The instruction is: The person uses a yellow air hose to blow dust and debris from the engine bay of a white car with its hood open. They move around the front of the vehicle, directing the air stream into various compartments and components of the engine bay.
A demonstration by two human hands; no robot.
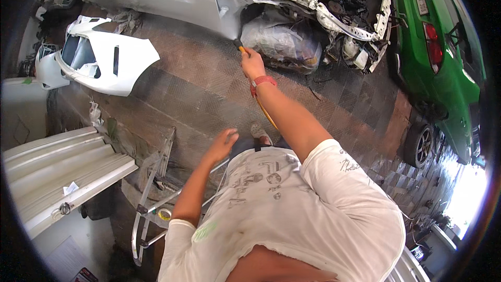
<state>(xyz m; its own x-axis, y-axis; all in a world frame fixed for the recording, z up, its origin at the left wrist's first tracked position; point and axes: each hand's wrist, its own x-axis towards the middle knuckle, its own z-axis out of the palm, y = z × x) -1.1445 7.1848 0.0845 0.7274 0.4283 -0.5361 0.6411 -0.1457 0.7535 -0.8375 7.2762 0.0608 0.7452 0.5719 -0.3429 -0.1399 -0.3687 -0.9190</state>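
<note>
At twelve o'clock, the right hand [252,63] closes round a yellow tool [242,49] near plastic sheeting [279,42]; the left hand [223,145] hangs half-curled, empty. White bumper [136,61] lies at ten, ladder [141,209] at eight.

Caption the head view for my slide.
Right hand holding a yellow tool near a pale car body panel, left hand empty.

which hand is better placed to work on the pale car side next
Probably the right hand: it reaches forward, gripping a yellow tool close to the pale car side. The left hand hangs near the waist, farther away, and appears empty.
</note>
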